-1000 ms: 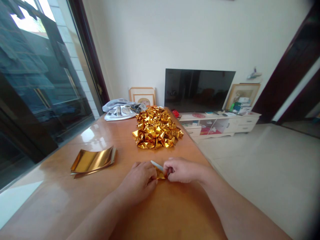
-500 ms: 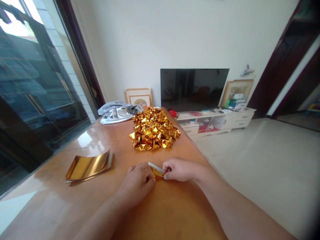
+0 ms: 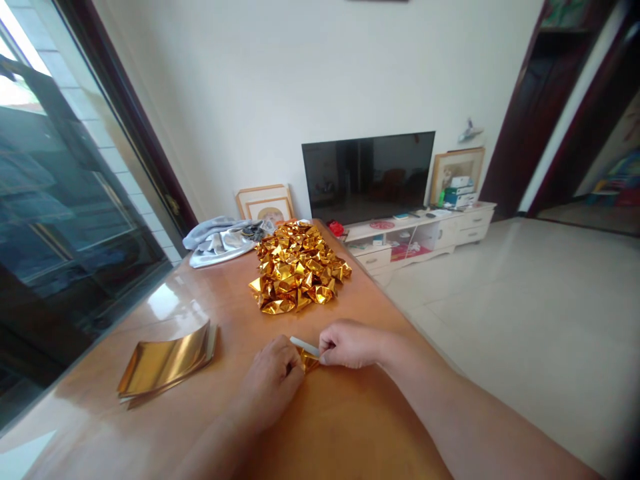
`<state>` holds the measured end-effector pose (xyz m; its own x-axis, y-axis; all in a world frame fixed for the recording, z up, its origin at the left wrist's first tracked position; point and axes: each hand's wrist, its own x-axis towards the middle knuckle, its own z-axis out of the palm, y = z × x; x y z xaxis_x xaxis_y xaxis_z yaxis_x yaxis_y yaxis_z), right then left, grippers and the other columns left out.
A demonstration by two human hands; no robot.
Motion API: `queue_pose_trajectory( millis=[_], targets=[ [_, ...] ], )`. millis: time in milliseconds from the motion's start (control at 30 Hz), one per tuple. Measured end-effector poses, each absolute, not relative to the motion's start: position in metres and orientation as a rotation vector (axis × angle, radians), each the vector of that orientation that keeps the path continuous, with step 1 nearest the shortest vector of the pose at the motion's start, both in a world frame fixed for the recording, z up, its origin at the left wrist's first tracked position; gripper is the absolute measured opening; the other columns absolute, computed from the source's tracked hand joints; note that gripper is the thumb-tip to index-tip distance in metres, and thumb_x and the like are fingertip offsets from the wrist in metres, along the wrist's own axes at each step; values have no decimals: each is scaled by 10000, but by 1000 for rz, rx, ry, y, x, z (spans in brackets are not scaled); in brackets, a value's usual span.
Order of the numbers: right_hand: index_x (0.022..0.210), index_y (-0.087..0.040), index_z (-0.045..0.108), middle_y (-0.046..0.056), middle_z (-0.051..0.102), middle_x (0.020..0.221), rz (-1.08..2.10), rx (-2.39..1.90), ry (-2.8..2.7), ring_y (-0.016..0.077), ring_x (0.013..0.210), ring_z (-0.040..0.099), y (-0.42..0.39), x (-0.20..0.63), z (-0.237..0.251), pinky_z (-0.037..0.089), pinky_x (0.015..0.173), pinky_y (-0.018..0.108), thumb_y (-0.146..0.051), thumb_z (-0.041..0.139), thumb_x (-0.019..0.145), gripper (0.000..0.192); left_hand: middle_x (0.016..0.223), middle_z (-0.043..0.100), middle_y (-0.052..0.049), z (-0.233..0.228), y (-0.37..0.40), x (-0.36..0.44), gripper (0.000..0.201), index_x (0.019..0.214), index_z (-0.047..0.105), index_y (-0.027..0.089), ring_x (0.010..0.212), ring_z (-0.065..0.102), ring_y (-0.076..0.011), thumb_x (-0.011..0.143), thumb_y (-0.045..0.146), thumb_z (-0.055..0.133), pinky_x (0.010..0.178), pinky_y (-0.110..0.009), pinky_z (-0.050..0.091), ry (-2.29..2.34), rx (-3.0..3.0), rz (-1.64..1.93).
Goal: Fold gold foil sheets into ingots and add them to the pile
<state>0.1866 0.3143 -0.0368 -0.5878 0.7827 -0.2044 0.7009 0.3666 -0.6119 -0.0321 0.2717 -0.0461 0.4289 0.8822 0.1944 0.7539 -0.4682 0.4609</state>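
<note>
Between my two hands, just above the wooden table, is a partly folded sheet of gold foil paper with a pale strip along its far edge. My left hand is closed on its left end, thumb towards me. Fingers of my right hand pinch its right end. Beyond them lies a heap of folded gold paper pieces. To the left, a stack of flat gold foil sheets curls up at its right edge.
Grey cloth lies at the table's far left, near framed pictures against the wall. A television and a low white cabinet stand beyond the table. Glass doors are on the left.
The camera view has turned slightly to the right and tilted. Both hands keep hold of the gold foil paper, and its near part now stands up more between the fingers.
</note>
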Motion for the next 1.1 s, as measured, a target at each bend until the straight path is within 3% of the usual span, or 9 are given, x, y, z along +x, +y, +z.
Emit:
queue_pose_trajectory(
  millis=[267, 833, 1100],
  targets=[
    [720, -204, 734, -7, 652, 624, 776, -1506, -2594, 107, 523, 493, 309, 176, -28, 279, 501, 226, -281, 609, 772, 156, 816, 565, -23, -50, 276, -32, 178, 701, 501, 198, 754, 542, -172, 879, 213, 496, 682, -297, 402, 1387, 2355, 632],
    [712, -204, 741, 22, 673, 631, 778, -1568, -2571, 127, 512, 515, 307, 173, -29, 309, 510, 242, -301, 622, 764, 163, 797, 560, -21, -43, 282, -26, 160, 663, 488, 193, 749, 525, -169, 815, 225, 525, 673, -296, 417, 1456, 2310, 561],
    [718, -207, 731, 10, 661, 627, 811, -1583, -2554, 115, 498, 492, 305, 173, -25, 299, 492, 235, -256, 602, 738, 140, 883, 573, -43, -37, 282, -38, 261, 721, 544, 197, 840, 553, -195, 940, 276, 426, 770, -333, 468, 1240, 2195, 556]
  ],
)
